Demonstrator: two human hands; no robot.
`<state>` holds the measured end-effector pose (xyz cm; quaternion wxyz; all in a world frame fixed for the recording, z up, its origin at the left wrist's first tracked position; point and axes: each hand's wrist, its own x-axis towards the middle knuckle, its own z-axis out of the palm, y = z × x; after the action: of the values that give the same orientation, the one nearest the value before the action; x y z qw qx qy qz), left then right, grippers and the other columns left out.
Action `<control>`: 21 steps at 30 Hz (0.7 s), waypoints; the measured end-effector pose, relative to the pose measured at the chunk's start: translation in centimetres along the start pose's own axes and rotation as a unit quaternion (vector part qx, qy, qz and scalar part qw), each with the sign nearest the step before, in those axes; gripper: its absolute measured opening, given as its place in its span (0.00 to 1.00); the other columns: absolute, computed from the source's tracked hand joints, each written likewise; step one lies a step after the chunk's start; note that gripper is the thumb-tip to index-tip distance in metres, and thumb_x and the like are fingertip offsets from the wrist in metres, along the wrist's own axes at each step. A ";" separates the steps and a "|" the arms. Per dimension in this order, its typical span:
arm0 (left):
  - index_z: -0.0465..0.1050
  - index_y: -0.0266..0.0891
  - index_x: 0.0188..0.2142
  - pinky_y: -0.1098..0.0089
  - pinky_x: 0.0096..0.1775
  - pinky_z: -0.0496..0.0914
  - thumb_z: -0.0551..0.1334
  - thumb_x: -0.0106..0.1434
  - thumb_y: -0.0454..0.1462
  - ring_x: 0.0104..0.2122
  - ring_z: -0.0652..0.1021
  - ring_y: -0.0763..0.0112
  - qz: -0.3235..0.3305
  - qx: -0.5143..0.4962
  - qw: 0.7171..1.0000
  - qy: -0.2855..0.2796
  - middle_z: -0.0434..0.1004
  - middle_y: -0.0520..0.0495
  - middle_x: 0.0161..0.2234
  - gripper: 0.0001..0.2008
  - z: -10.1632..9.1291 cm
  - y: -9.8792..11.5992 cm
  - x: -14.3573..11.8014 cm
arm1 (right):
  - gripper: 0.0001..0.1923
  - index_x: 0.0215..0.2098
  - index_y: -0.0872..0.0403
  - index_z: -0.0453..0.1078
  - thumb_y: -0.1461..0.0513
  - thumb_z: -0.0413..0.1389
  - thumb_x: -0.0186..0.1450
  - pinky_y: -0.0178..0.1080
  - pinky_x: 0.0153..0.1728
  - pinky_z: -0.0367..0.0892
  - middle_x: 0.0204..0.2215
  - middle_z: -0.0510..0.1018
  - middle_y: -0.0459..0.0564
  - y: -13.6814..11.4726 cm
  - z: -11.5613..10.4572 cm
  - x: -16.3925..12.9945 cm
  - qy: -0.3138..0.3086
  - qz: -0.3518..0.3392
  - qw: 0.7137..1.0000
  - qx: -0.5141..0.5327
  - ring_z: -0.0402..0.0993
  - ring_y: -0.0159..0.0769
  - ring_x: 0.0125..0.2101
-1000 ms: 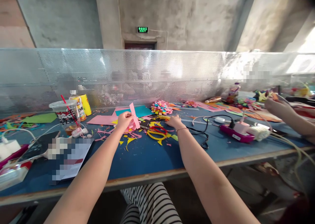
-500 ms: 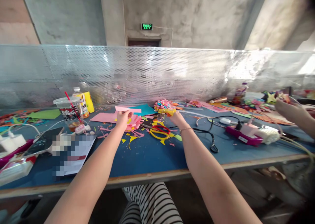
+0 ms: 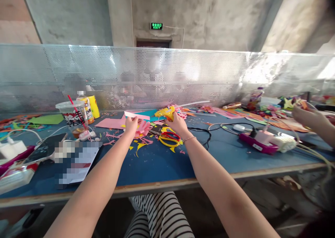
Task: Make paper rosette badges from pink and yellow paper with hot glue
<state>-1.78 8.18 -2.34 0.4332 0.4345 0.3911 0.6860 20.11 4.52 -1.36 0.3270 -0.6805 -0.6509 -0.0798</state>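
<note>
My left hand pinches a pink paper strip that juts out to the right, just above a folded pink paper flower. My right hand grips a yellow glue gun, lifted off the blue table and pointing left toward the strip. Its black cord trails to the right. Yellow-and-red scissors lie between my two hands among paper scraps.
A plastic cup with a red straw and a bottle stand at left, near a phone. A purple power strip lies at right. Another person's hand works at far right. A perforated metal screen backs the table.
My right hand picked the yellow glue gun up off the table and brought it left toward the strip. My left hand turned the pink strip from upright to flat.
</note>
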 end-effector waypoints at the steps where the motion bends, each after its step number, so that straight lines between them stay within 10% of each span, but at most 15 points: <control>1: 0.61 0.40 0.29 0.62 0.39 0.75 0.56 0.58 0.31 0.28 0.79 0.67 0.001 0.002 1.000 -0.003 0.72 0.48 0.24 0.04 0.0 0.0 0.0 | 0.21 0.45 0.56 0.60 0.51 0.51 0.61 0.36 0.31 0.59 0.39 0.76 0.58 0.0 0.1 0.0 0.001 -0.011 1.000 -0.007 0.73 0.45 0.40; 21: 0.64 0.39 0.27 0.62 0.38 0.75 0.58 0.55 0.32 0.26 0.78 0.68 0.018 -0.001 1.000 -0.012 0.72 0.48 0.22 0.03 0.0 -0.2 -0.3 | 0.14 0.45 0.57 0.59 0.59 0.50 0.63 0.36 0.33 0.61 0.43 0.75 0.59 0.2 0.6 0.4 -0.013 -0.068 0.997 -0.036 0.73 0.44 0.41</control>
<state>-1.66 8.00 -2.58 0.4258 0.4495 0.3770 0.6888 20.15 5.18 -1.69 0.2874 -0.6472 -0.6964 -0.1165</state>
